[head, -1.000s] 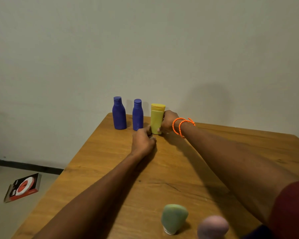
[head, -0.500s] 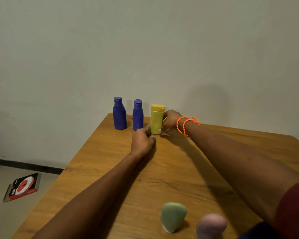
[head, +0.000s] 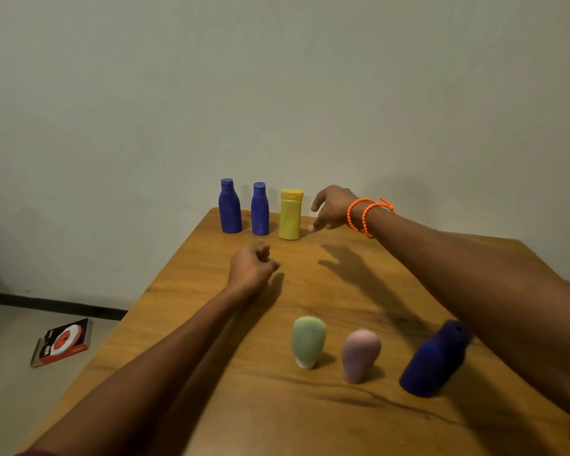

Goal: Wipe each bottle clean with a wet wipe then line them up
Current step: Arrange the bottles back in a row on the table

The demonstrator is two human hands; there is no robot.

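Where the wooden table (head: pixel 185 311) meets the wall, item: yellow bottle (head: pixel 290 214), flat-sided, darker cap, upright, third in a row beside two blue bottles (head: pixel 230 206). Free of my fingers: my right hand (head: pixel 332 208) hovers just beside it, fingers relaxed; my left hand (head: pixel 251 268) rests nearer me, loosely curled, holding nothing.

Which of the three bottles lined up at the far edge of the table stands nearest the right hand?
The yellow bottle, rightmost in the row and beside the right hand; the two blue bottles stand farther left.
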